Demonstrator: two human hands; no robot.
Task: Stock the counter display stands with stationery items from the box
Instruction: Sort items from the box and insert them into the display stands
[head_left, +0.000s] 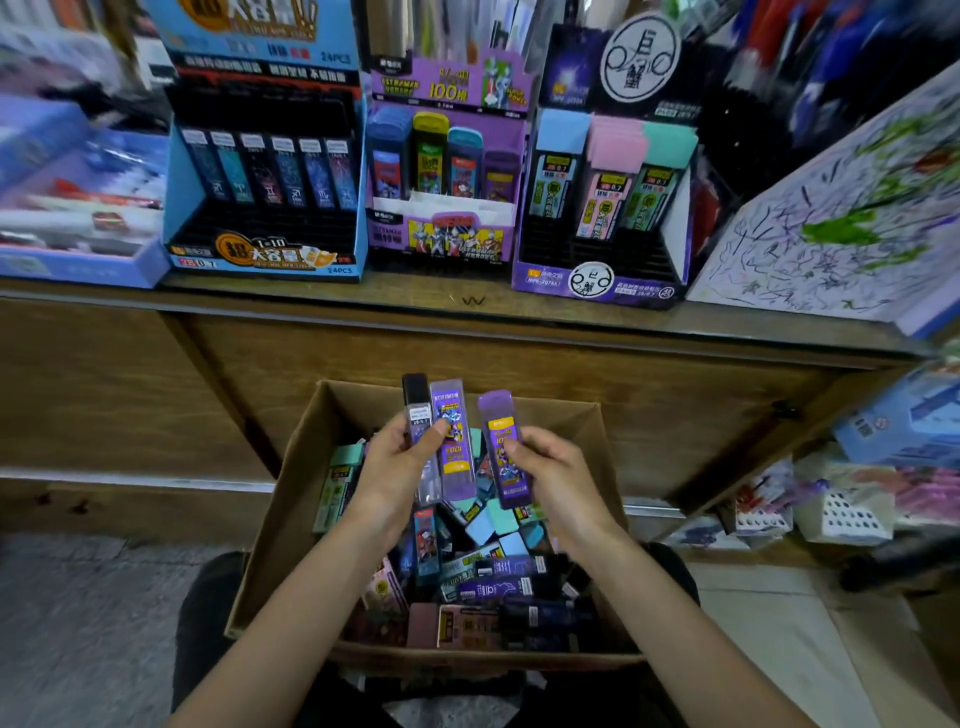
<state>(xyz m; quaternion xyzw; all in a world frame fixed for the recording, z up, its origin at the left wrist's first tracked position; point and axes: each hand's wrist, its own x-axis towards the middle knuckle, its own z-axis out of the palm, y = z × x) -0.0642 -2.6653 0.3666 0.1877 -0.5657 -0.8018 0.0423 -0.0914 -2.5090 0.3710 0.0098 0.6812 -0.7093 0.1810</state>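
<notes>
Purple case (500, 415) held above box (550, 404) rim.

Dim indoor light; soft shadow inside box (291, 519). Sharp at centre, smeared and bowed toward edges, worst top corners.

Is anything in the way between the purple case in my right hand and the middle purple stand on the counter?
Nothing visible blocks it. The purple case in your right hand is above the box; only the counter edge lies between it and the middle stand, so lift it over.
</notes>
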